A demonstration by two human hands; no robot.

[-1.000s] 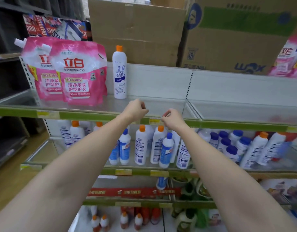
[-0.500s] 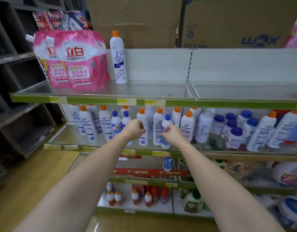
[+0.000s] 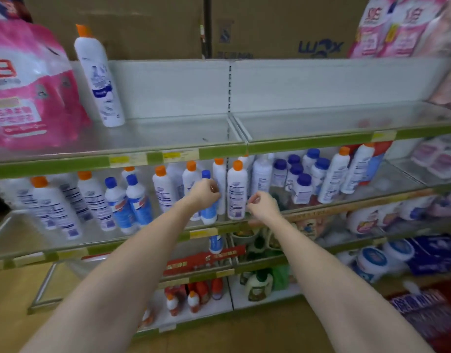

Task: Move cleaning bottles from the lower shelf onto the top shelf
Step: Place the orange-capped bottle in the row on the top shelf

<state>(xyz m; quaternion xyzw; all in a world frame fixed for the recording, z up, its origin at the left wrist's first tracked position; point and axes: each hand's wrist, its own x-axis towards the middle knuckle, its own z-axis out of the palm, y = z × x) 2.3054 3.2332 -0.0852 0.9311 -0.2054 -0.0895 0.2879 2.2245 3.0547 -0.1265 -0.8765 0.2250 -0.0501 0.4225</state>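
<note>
Hands reached into the lower shelf (image 3: 66, 247) among the cleaning bottles. The left hand (image 3: 204, 193) sat with fingers loosely curled in front of a blue-capped bottle (image 3: 208, 217), and whether it actually touched or held that bottle could not be told. The right hand (image 3: 263, 206) hovered just beside a white orange-capped bottle (image 3: 236, 192), its fingers curled with thumb and forefinger tips drawn near each other, nothing plainly between them. That orange-capped bottle stood upright at the front of the lower shelf, between the two hands. More white bottles with orange and blue caps crowded the same shelf to either side. On the top shelf (image 3: 168, 138) one tall white bottle (image 3: 98, 77) with an orange cap stood near a large pink refill pouch (image 3: 28, 90) at the left; more pink pouches (image 3: 397, 26) showed at the upper right. Brown cardboard boxes (image 3: 275, 24) rose behind the top shelf
</note>
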